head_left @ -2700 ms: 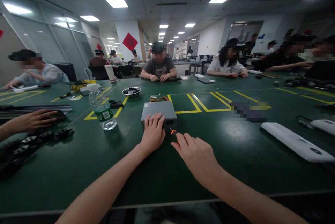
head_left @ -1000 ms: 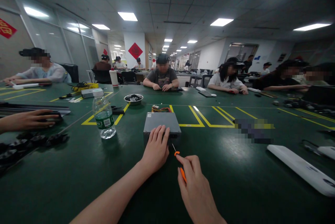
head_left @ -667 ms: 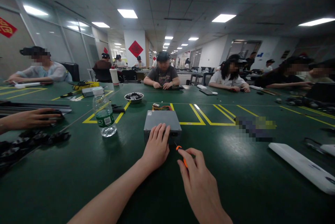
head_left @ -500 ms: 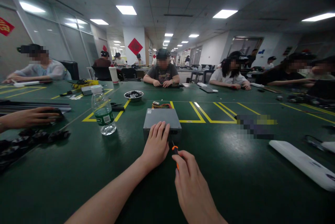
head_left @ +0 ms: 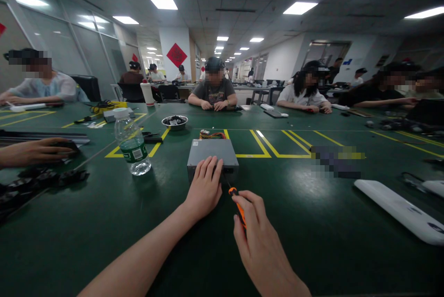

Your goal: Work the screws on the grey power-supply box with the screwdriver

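A grey metal box [head_left: 212,152] with coloured wires at its far end lies on the green table [head_left: 298,223] in front of me. My left hand [head_left: 204,188] rests flat on its near edge, fingers stretched out over the top. My right hand [head_left: 258,237] is closed on an orange-handled screwdriver [head_left: 237,204]. Its thin shaft points at the near face of the box, close beside my left fingers.
A water bottle [head_left: 132,142] stands left of the box, a metal bowl [head_left: 174,122] behind it. A white flat part [head_left: 398,209] lies at the right. A neighbour's hand [head_left: 34,151] and black chain links [head_left: 41,181] are at the left. Several people sit around the table.
My right hand has shifted with the screwdriver, bringing its tip from just off the box to its near face. The left hand has stayed on the box.
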A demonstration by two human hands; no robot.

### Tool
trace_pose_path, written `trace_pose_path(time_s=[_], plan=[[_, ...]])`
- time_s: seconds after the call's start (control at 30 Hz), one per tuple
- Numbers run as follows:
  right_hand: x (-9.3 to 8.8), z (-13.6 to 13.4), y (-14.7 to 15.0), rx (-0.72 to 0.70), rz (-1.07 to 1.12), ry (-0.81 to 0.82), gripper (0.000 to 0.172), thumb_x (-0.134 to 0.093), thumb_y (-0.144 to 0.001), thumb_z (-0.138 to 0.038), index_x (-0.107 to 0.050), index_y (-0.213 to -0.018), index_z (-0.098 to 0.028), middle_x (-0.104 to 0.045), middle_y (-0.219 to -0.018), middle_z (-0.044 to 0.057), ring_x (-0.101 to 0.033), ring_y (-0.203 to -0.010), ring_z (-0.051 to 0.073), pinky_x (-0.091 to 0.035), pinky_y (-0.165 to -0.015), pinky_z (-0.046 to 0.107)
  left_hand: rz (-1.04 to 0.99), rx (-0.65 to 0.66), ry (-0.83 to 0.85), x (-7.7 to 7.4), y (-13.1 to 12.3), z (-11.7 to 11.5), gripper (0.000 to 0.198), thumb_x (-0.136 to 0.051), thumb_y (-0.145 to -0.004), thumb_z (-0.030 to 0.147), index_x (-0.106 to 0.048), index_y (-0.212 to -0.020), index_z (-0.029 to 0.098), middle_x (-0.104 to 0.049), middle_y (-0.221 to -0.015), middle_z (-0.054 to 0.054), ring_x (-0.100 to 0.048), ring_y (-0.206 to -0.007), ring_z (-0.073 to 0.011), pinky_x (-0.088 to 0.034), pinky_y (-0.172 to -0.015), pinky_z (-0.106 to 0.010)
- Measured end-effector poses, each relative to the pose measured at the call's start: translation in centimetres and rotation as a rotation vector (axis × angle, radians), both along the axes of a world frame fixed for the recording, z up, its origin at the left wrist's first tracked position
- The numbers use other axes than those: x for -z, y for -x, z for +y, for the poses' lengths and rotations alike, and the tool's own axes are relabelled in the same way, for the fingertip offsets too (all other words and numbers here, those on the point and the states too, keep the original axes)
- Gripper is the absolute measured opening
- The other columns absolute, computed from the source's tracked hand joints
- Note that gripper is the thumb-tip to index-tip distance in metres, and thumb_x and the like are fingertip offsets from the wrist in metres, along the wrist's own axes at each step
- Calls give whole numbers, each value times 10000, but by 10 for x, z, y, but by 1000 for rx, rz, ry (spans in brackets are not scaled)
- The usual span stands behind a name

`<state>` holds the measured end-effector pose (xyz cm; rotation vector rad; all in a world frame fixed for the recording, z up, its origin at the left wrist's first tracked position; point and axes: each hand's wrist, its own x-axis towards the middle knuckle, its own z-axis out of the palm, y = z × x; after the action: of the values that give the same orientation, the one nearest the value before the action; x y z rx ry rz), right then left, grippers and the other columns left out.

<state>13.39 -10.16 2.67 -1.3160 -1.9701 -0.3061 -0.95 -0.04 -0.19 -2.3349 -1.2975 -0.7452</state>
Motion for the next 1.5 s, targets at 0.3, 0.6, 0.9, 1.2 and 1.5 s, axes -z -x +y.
trace_pose_path(time_s=[0.3,0.6,0.9,1.2,1.5], plan=[[-5,6,-5,42,35,-58,230,-353,-908,-238,-550,-1002,-164,-610,-937,91,-645,-715,146,-544,-587,240,11,-5,3,-2,0,0,582,-444,-797,203,-282,-1347,104,-341,-1376,-157,-266,-1293,-289,-236,-1060,-465],[2,3,3,-6,-110,-86,277,-306,-901,-161,-545,-1040,-153,-603,-1054,132,-650,-750,167,-546,-614,280,22,5,5,-1,1,0,580,-441,-798,206,-284,-1345,98,-332,-1379,-163,-250,-1298,-295,-225,-1060,-473],[-3,1,-1,28,-50,-51,298,-302,-915,-266,-543,-1022,-129,-615,-1003,135,-638,-855,190,-552,-657,287,1,-2,-6,0,0,0,575,-445,-795,203,-295,-1342,110,-338,-1380,-155,-260,-1296,-296,-238,-1057,-478],[4,1,0,50,-74,-94,276,-337,-912,-199,-567,-1050,-133,-638,-980,126,-647,-755,155,-538,-635,250,-7,16,-11,0,0,0,593,-435,-793,188,-261,-1356,117,-344,-1376,-155,-254,-1302,-291,-246,-1051,-488],[7,-3,9,10,-97,-86,296,-329,-884,-126,-531,-1097,-91,-609,-1068,160,-626,-898,207,-539,-717,321,-16,23,8,-1,0,0,586,-410,-809,213,-236,-1346,59,-337,-1374,-178,-253,-1300,-291,-223,-1060,-481]])
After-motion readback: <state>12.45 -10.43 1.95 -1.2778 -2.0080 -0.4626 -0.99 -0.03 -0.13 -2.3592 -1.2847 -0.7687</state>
